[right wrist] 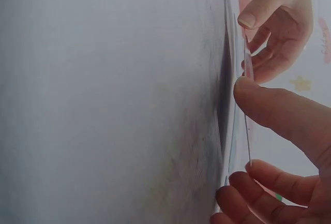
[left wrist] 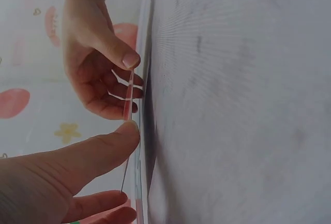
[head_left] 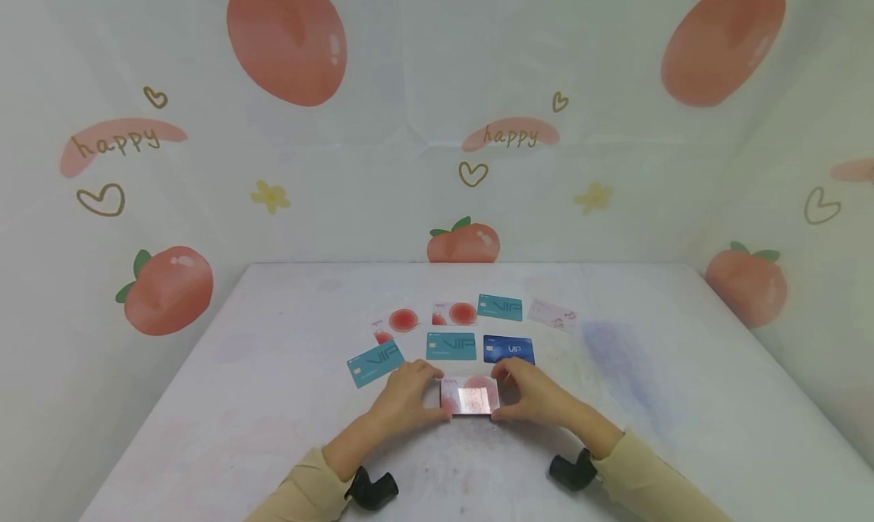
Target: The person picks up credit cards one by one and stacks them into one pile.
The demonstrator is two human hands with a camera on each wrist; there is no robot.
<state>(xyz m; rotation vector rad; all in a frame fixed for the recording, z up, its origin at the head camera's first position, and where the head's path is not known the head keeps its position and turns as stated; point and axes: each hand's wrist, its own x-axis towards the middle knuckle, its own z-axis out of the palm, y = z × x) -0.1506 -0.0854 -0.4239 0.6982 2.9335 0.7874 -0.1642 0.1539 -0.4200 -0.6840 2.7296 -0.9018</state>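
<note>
Both hands hold one white card with pink circles by its short ends, low over the table. The left hand pinches its left end between thumb and fingers; the right hand does the same at the right end. A bright glare patch covers part of the card's face. Edge-on, the card shows as a thin line in both wrist views. Just behind the hands lie a teal VIP card, a second teal VIP card and a blue VIP card, partly covered by the right fingers.
Farther back lie two red-circle cards, one tilted and one straighter, a teal VIP card and a pale pink card. The white table meets a fruit-printed cloth. Black curved pieces sit at the wrists.
</note>
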